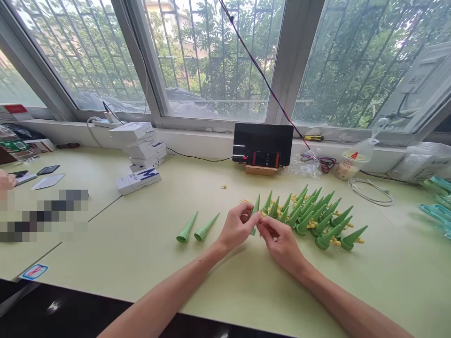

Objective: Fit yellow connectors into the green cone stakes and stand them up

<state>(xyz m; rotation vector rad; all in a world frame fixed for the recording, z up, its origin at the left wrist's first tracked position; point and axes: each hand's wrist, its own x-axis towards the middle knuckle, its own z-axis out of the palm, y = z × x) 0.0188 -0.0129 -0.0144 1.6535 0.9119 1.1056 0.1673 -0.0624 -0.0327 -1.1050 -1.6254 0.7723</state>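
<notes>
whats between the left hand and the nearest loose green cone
Nothing: the head view shows bare table between the left hand and that loose cone.

The cone (254, 212) held between the left hand (237, 228) and the right hand (281, 242) is largely covered by fingers. A patch (45, 213) on the counter (148, 263) is blurred into squares. Another person's hand (4, 180) is cut off by the left edge, and teal plastic pieces (439, 209) by the right. The yellow bits (311, 225) are too small to be told.
</notes>
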